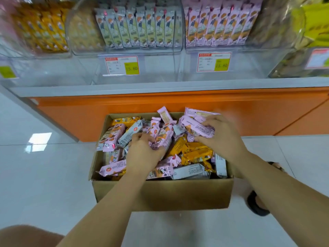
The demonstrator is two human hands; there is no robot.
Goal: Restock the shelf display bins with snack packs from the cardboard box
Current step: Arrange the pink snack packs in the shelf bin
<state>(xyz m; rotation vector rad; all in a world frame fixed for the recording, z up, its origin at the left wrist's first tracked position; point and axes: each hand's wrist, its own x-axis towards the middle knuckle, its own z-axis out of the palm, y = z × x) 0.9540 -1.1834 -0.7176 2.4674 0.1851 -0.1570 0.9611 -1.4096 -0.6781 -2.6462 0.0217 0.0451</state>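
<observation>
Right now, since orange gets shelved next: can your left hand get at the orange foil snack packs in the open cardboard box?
Probably, but not freely: the orange foil snack packs lie uncovered on top in the brown cardboard box, beside the left hand, though it grips pink foil packs.

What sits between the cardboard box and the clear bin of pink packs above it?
Above the cardboard box come the shelf's orange base panel, the grey ledge, then a price tag, in the head view.
</observation>
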